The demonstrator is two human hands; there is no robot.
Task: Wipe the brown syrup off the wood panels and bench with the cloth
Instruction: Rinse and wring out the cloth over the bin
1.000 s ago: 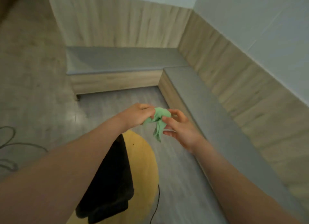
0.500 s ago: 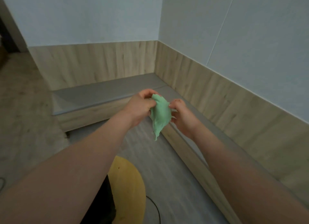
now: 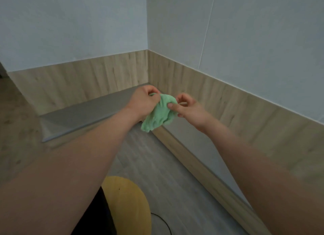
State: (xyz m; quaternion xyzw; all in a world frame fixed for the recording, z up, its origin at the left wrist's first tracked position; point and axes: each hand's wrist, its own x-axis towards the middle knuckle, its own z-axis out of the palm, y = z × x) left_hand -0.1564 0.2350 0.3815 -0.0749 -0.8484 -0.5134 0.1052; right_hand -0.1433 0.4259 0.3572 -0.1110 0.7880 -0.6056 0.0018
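A crumpled green cloth (image 3: 158,114) hangs in the air between both hands, above the inner corner of the grey L-shaped bench (image 3: 84,114). My left hand (image 3: 142,103) grips its upper left edge. My right hand (image 3: 188,107) pinches its upper right edge with thumb and fingers. Light wood panels (image 3: 228,101) line both walls behind the bench. No brown syrup shows on the panels or the bench from here.
A round yellow stool seat (image 3: 129,203) stands low in the view, with a dark object (image 3: 103,217) at its left and a thin black cable (image 3: 164,222) on the grey floor (image 3: 157,164). The bench's wooden front edge (image 3: 192,161) runs along the right.
The view has tilted up toward the corner walls. Both hands rose with the cloth and spread it wider between them.
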